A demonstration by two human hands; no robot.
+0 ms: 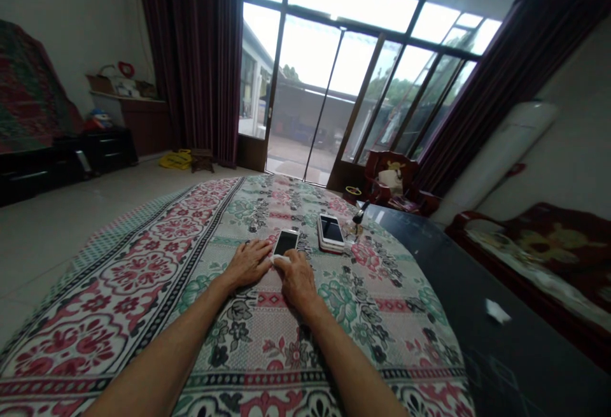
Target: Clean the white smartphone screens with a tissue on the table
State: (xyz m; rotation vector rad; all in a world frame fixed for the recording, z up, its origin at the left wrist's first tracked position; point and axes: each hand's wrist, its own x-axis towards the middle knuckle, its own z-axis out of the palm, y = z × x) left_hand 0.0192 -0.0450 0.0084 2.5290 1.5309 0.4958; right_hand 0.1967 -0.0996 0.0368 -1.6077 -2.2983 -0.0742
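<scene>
A white smartphone (287, 242) with a dark screen lies face up on the flowered tablecloth (296, 334). My left hand (251, 263) rests flat at its left edge, fingers stretched out and their tips by the phone's side. My right hand (298, 280) is closed over the phone's near end, pinching a small white cloth or tissue (280, 260) against it. The fingers hide most of the cloth and the phone's lower part. To the right, another white phone (331, 229) lies on top of a flat stack, apart from both hands.
A dark-bristled brush (361, 212) stands beyond the stacked phones. On the right is a dark table (429, 245) with a crumpled white tissue (497, 310). Carved wooden seats (548, 245) line the right side; glass doors (305, 98) are ahead. A yellow bag (175, 160) lies on the floor.
</scene>
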